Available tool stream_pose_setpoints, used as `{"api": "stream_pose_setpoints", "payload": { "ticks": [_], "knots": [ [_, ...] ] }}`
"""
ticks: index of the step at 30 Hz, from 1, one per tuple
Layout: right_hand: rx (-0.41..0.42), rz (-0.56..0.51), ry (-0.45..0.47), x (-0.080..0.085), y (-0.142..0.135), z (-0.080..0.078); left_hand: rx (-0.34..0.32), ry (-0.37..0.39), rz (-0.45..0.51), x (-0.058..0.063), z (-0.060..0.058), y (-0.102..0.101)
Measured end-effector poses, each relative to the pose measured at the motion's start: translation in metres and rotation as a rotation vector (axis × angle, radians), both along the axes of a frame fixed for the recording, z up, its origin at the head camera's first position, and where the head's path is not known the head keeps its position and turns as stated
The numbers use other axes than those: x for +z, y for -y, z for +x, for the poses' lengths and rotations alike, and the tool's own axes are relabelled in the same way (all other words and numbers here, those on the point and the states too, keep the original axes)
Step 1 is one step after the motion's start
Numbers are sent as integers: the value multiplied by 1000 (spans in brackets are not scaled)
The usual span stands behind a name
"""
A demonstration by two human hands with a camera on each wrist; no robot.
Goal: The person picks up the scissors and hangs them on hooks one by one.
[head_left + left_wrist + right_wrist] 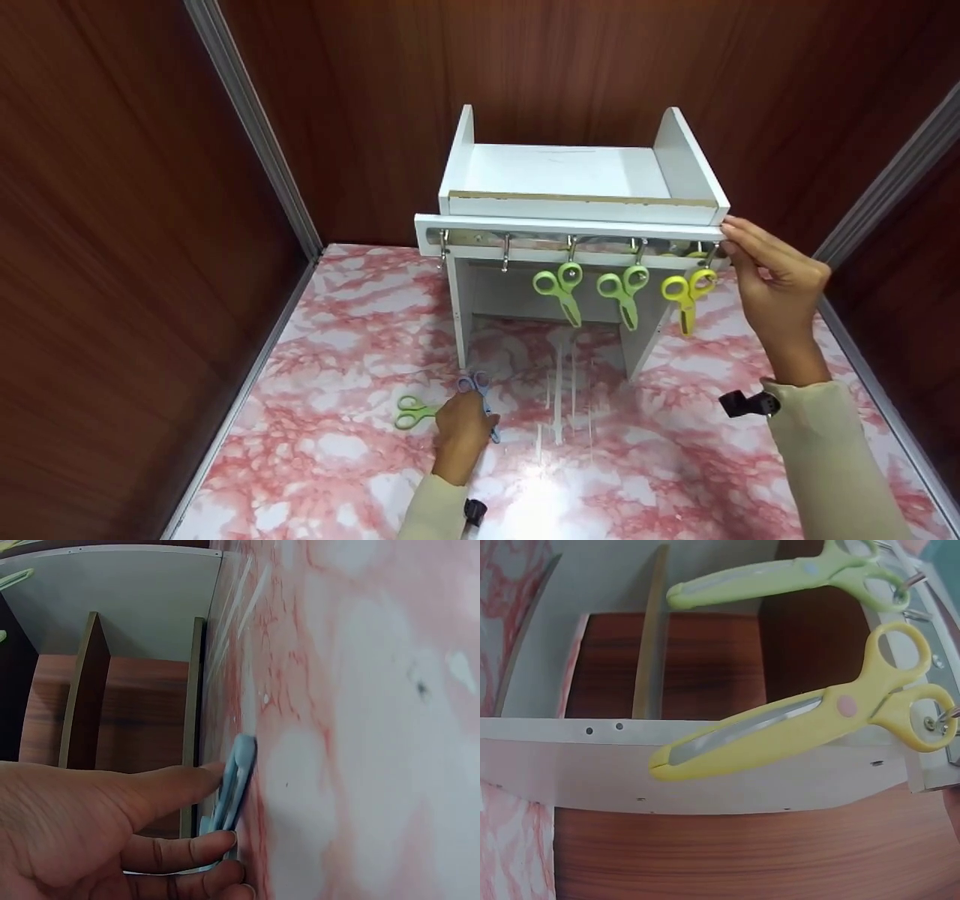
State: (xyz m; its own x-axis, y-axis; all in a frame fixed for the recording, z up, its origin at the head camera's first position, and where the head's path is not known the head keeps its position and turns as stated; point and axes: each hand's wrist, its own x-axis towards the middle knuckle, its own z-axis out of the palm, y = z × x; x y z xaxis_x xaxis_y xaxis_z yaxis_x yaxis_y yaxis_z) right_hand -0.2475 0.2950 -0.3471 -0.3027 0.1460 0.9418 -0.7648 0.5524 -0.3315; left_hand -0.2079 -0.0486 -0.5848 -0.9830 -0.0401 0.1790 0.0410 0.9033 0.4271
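Lower centre of frame: left hand [461, 426] pinching blue scissors [238, 771]. Right side: right hand [780, 289], fingers leftward, pinching rail [540, 224].

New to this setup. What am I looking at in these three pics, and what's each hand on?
No robot here: a person's bare hands do the work. The wide picture comes from a head-worn camera looking forward and down; the close-ups come from a camera on each wrist. On the marbled surface is a white stand with a hook rail across its front. Two green scissors and one yellow pair hang there. Another green pair lies below. The left hand has blue scissors in its grip, low down; the right hand holds the rail's right end.
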Motion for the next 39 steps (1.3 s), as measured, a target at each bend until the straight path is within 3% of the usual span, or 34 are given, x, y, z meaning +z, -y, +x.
{"api": "stream_pose_setpoints", "payload": {
  "ticks": [9,18,25,32,39],
  "knots": [
    [3,-9,3,1,1,1,0,60,25,1,1,2],
    [-5,-18,2,2,2,1,-26,40,49,-1,1,6],
    [0,-23,6,1,3,1,-31,-39,46,-3,4,8],
    [6,-36,13,1,2,2,-27,-42,11,-2,5,8],
    [1,-26,16,0,3,1,-32,-46,55,-4,3,12]
  ]
}}
